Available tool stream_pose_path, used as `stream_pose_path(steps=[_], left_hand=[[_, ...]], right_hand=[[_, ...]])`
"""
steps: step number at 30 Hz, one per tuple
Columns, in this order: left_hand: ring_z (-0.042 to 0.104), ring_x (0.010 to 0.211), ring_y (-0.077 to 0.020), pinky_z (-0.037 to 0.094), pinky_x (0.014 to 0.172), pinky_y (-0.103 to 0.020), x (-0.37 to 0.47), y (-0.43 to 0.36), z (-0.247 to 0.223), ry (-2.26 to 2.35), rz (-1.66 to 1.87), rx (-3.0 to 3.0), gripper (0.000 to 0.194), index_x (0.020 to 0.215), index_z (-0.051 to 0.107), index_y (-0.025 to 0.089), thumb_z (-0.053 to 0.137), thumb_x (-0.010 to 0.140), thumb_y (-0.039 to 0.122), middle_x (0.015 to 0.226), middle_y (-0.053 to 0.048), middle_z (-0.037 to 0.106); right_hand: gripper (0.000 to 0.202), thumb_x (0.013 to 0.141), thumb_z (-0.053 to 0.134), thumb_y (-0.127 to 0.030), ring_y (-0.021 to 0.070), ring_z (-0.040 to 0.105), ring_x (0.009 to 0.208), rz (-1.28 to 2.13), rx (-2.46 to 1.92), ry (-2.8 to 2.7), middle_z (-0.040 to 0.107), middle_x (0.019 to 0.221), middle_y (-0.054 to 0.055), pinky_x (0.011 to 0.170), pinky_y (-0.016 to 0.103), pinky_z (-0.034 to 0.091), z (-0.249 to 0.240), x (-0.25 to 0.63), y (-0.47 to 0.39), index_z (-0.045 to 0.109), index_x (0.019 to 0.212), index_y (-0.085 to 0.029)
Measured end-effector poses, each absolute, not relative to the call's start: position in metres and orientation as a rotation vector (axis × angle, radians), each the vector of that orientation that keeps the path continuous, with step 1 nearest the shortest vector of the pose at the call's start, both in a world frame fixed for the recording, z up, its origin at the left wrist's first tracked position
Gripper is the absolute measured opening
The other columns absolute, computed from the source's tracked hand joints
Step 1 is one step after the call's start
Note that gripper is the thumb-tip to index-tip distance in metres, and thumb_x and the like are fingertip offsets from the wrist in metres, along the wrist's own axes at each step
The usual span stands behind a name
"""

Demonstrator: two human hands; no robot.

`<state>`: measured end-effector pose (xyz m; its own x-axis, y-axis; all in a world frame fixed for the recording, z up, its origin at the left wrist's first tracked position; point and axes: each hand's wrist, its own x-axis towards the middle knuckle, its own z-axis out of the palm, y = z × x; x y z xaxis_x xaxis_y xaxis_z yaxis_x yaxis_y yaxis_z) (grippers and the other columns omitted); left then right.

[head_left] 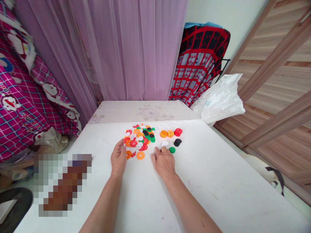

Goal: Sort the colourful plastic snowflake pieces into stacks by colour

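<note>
A mixed pile of flower-shaped plastic discs (138, 139) in orange, red, white, green and black lies on the white tabletop. My left hand (118, 159) rests at the pile's left edge, fingers loosely bent and thumb apart, with nothing visible in it. To the right of the pile, my right hand (165, 162) is palm down with its thumb spread; no disc shows in its fingers. Just beyond its fingertips are white discs (164, 143) and green discs (172, 149). Farther off sit black discs (177, 142), two orange stacks (163, 133) and a red stack (178, 132).
A white cloth (209, 181) covers the table, with a flowered cloth (150, 110) at its far end. A white plastic bag (218, 97) stands by the far right corner. Purple curtains (136, 48) hang behind. A pixelated patch hides something at left.
</note>
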<state>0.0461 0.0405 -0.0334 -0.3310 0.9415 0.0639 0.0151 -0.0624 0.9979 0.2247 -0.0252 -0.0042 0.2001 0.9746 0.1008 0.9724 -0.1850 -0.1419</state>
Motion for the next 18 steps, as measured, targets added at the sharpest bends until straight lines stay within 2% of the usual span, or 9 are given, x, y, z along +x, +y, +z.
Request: stream_pose_path(steps=[18], left_hand=[[0.061,0.112,-0.0184,0.047,0.101,-0.035,0.045,0.041,-0.033,1.44,1.489,1.1,0.036,0.116,0.063,0.023,0.055,0.082,0.03,0.118,-0.005,0.068]], right_hand=[[0.038,0.092,0.049,-0.042,0.0234,0.054,0.095,-0.063,-2.272,-1.868,0.059,0.101,0.01,0.075,0.032,0.041,-0.012,0.233,-0.029,0.063,0.121,-0.021]])
